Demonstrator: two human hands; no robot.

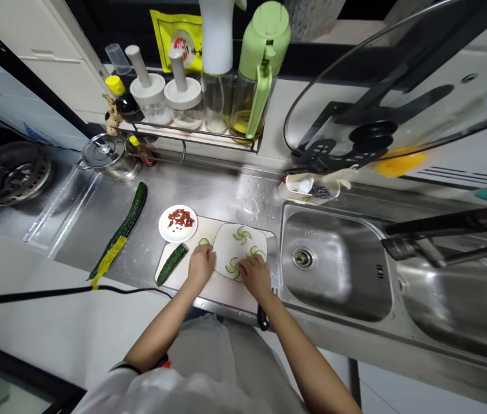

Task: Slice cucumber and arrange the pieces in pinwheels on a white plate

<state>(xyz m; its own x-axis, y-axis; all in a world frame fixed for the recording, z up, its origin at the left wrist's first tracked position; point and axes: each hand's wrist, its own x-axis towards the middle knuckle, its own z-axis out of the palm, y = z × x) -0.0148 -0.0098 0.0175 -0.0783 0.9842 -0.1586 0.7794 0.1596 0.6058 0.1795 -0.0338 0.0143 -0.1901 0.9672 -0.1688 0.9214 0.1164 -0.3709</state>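
Observation:
On the white plate (225, 238), thin cucumber slices (242, 234) are laid out in several pinwheel shapes. My right hand (255, 277) reaches over the plate's near right side, fingers closed at a cucumber slice by the pinwheels. Beside the plate's left edge, my left hand (201, 267) has its fingers drawn together; what they hold, if anything, is hidden. Just beyond it, more slices (203, 242) lie on the cutting board (221, 290). A cut piece of cucumber (172, 264) rests on the board's left part. The knife's black handle (263, 319) sticks out under my right wrist.
A small plate of red bits (165, 224) stands behind the cut cucumber. Further left lie a whole cucumber (129, 221) with a yellow label and a lidded pot (107, 155). The sink (333, 270) is at right, a shelf of seasoning jars (185, 103) behind.

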